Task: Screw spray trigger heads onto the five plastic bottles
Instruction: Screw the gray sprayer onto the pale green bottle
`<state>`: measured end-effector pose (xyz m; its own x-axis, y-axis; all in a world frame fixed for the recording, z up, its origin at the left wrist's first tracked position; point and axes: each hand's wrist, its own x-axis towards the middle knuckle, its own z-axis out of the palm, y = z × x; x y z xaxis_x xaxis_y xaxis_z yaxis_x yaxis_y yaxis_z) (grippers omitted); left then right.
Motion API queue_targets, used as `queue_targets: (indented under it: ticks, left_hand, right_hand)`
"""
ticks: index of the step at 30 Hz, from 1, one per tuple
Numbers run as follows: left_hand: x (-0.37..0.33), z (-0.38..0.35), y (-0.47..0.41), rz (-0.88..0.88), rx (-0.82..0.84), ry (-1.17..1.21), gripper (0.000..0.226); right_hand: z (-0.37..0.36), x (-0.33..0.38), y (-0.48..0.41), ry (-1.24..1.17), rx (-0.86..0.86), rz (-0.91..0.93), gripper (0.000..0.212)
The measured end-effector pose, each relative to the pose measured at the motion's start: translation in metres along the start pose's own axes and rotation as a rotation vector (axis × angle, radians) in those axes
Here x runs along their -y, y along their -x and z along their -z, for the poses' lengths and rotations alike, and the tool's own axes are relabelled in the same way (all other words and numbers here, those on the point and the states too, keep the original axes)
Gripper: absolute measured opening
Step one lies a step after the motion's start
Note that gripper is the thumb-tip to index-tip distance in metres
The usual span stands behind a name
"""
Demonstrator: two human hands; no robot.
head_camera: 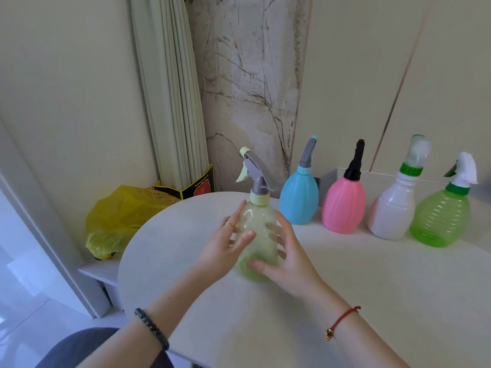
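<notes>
A pale green see-through bottle (256, 224) stands on the white table (345, 301), with a grey trigger head (252, 168) and pale collar on its neck. My left hand (223, 251) cups its left side, thumb across the front. My right hand (292, 264) cups its right side, thumb at the base and fingers showing through the plastic behind. The bottle's base looks blurred. Along the back right stand a blue bottle (299, 200), a pink bottle (342, 205), a white bottle (393, 211) and a bright green bottle (439, 219), each with a spray head on top.
A yellow plastic bag (119, 216) lies on a low ledge left of the table, beside a black and yellow box (196, 187) and a folded curtain (172, 102). The table's rounded edge runs close on the left. A wall stands right behind the row of bottles.
</notes>
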<state>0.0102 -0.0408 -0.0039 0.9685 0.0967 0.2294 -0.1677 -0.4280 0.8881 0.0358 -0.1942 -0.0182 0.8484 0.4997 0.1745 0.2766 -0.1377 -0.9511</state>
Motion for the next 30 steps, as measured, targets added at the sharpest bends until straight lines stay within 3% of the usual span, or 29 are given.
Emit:
queue_targets:
  ticks: [5, 11, 22, 30]
  left_hand:
    - [0.011, 0.013, -0.018, 0.008, -0.023, -0.044, 0.045]
    - [0.025, -0.007, -0.049, 0.156, -0.058, -0.036, 0.090]
    - [0.042, -0.014, -0.116, 0.154, -0.050, 0.104, 0.069]
    - [0.052, -0.015, -0.131, 0.206, 0.008, 0.179, 0.082]
  right_hand:
    - [-0.018, -0.019, -0.021, 0.215, -0.189, 0.005, 0.085]
    - [-0.027, -0.021, -0.069, 0.303, -0.334, 0.025, 0.071]
    - [-0.017, -0.036, -0.123, 0.354, -0.432, -0.046, 0.078]
    - [-0.021, -0.037, -0.133, 0.348, -0.443, -0.095, 0.080]
